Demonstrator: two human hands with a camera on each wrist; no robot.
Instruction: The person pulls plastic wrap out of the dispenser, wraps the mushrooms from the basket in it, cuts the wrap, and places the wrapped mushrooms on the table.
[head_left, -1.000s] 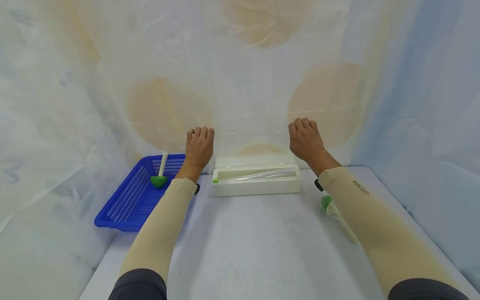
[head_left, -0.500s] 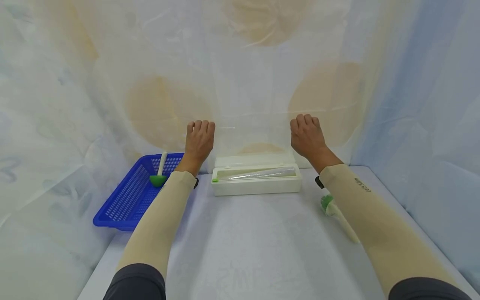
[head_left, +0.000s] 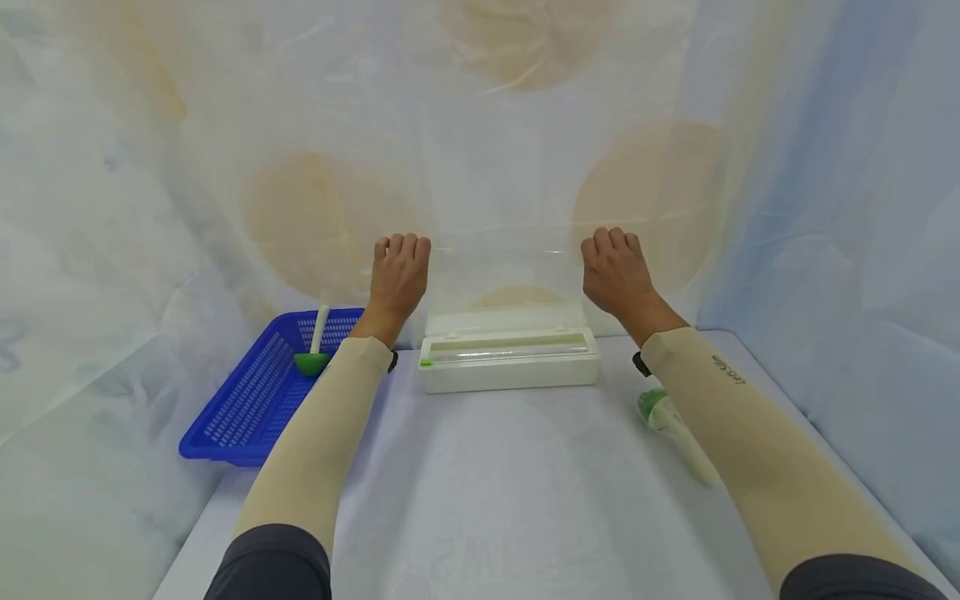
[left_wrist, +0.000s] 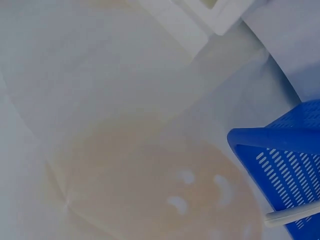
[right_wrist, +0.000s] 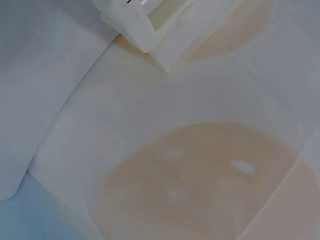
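Observation:
Both hands are raised above a white cling film box (head_left: 510, 377), fingers curled over. Between my left hand (head_left: 400, 275) and right hand (head_left: 615, 271) stretches a clear sheet of cling film (head_left: 495, 252), gripped near its upper corners; faint glints mark its edge. Below, the box stands with its lid (head_left: 506, 320) tipped back. The film roll (head_left: 510, 353) lies level inside, and a small green piece (head_left: 426, 362) sits at the box's left end. Neither wrist view includes a hand; each catches an end of the box, such as the corner (right_wrist: 145, 37) in the right one.
On the left, a blue basket (head_left: 255, 417) contains a green ladle (head_left: 311, 363) with a white handle. Partly under my right forearm lies another green-and-white ladle (head_left: 678, 433), seemingly wrapped in clear film. Patterned sheeting (head_left: 495, 150) hangs behind the white table (head_left: 510, 483).
Both hands have risen slightly, with the cling film still between them. The roll, tilted in the box before, now lies level.

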